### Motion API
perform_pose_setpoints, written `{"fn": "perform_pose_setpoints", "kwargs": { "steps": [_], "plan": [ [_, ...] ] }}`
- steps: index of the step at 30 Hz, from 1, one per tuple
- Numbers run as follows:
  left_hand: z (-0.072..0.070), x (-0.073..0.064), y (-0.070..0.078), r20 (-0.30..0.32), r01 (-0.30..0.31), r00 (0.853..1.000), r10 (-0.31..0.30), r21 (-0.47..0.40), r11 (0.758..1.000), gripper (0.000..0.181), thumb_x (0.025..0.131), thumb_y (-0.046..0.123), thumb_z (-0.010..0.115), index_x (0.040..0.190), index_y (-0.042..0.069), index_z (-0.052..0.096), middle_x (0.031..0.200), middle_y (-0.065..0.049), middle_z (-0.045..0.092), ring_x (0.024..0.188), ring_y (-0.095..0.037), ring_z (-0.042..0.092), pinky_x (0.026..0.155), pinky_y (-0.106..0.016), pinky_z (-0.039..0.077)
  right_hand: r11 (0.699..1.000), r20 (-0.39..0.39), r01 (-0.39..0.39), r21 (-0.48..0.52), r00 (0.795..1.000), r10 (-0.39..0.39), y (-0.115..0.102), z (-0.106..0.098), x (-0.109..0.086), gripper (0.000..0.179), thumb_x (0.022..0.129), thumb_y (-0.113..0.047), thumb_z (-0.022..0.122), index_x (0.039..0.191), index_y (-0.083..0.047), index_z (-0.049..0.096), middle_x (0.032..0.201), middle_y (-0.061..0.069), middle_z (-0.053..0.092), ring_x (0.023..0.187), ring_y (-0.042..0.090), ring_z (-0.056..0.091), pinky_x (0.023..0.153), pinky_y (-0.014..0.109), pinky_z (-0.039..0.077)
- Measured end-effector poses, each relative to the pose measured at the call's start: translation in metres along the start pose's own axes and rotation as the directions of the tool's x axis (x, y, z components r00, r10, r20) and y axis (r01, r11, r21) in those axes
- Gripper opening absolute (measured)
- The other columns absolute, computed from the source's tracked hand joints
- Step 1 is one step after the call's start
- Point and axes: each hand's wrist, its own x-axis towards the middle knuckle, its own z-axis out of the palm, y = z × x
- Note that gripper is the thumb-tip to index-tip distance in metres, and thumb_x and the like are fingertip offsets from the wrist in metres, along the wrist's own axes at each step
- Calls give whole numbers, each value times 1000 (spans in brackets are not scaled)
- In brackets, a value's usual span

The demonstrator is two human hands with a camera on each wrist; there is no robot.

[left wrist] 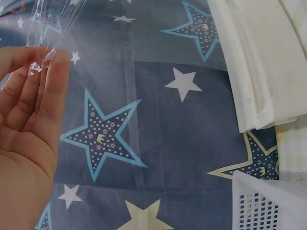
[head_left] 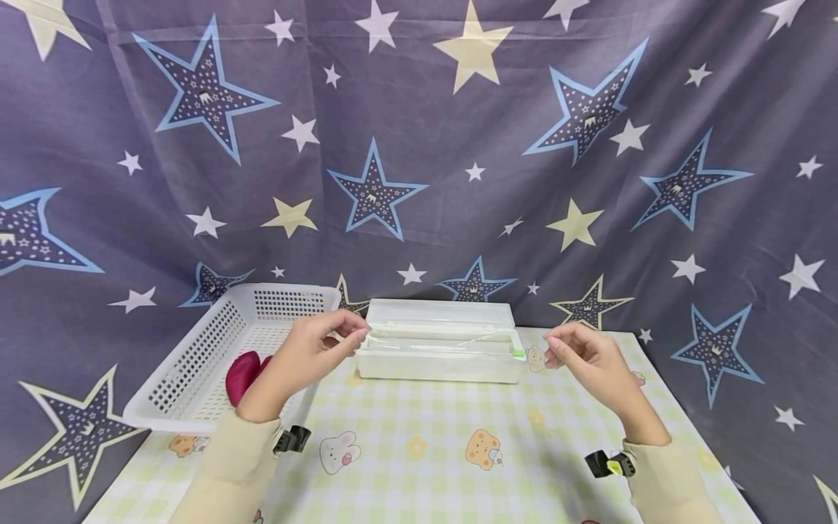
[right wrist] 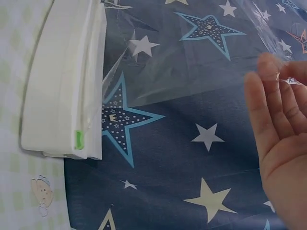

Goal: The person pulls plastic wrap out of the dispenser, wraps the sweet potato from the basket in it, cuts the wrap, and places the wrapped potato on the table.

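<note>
Clear plastic film (right wrist: pixel 182 76) by the white dispenser box (head_left: pixel 439 369), stretched between the left hand (head_left: pixel 316 356) and the right hand (head_left: pixel 591 364), corners bunched at the fingertips. Likely weighs next to nothing; looks limp, slick and apt to cling, crease or tear under an uneven pull. Best taken by the two outer corners, thumb against fingers, with gentle, equal tension. At both hands, thumb and fingertips brought together in a light pinch on the film, with hardly any gap. Wrists raised above the table (head_left: pixel 419 411), forearms angled inward from either side: left near the box's left end and the white basket (head_left: pixel 147 420), right somewhat apart from the other end, beyond the green slider (head_left: pixel 518 354).
</note>
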Motion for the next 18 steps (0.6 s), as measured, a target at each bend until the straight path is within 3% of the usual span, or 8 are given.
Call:
{"fn": "perform_pose_setpoints", "kwargs": {
  "steps": [7,13,18],
  "plan": [
    [5,-8,-5,33,15,999,-14,-22,1000,11,96,9,69,100,18,71,84,7,68,71,-18,66,58,-26,57,999,56,-9,47,998,6,5,3,-8,15,96,13,56,106,5,65,78,14,66,64,22,67,59,30,58],
    [11,-18,-11,55,60,997,-58,-28,998,10,97,12,68,101,20,71,85,9,67,74,-12,65,60,-28,57,996,122,-81,29,990,77,10,5,-18,17,99,6,57,107,-5,66,76,8,66,62,20,65,56,32,57],
    [17,-26,-14,84,96,992,-93,-34,995,8,97,13,68,100,21,71,81,10,66,72,-12,66,60,-27,57,987,182,-150,60,974,137,15,8,-27,13,101,1,56,107,-4,65,77,12,65,61,22,64,55,36,58]
  ]
}}
